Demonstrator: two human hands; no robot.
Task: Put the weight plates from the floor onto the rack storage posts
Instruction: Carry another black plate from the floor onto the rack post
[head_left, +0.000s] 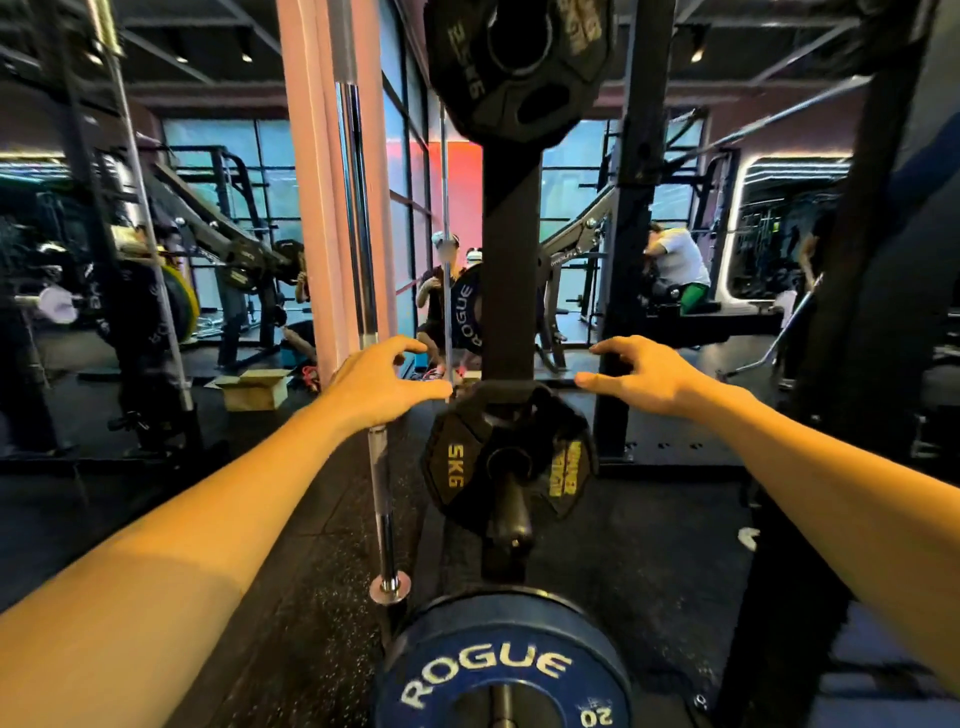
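Note:
A black 5KG plate (506, 462) hangs on a storage post (511, 514) of the dark rack upright (509, 249). Both hands hover just above and beside its top edge, holding nothing. My left hand (382, 382) is to its upper left with fingers loosely spread. My right hand (644, 374) is to its upper right, fingers relaxed. A blue ROGUE 20 plate (501, 670) sits on a lower post near the bottom of the view. A black 2.5KG plate (519, 62) hangs on a higher post at the top.
An upright barbell (382, 493) stands just left of the rack, behind my left hand. A mirror wall reflects the gym. A cardboard box (254, 389) lies on the floor at left. Another rack upright (628, 234) rises at right; people sit farther back.

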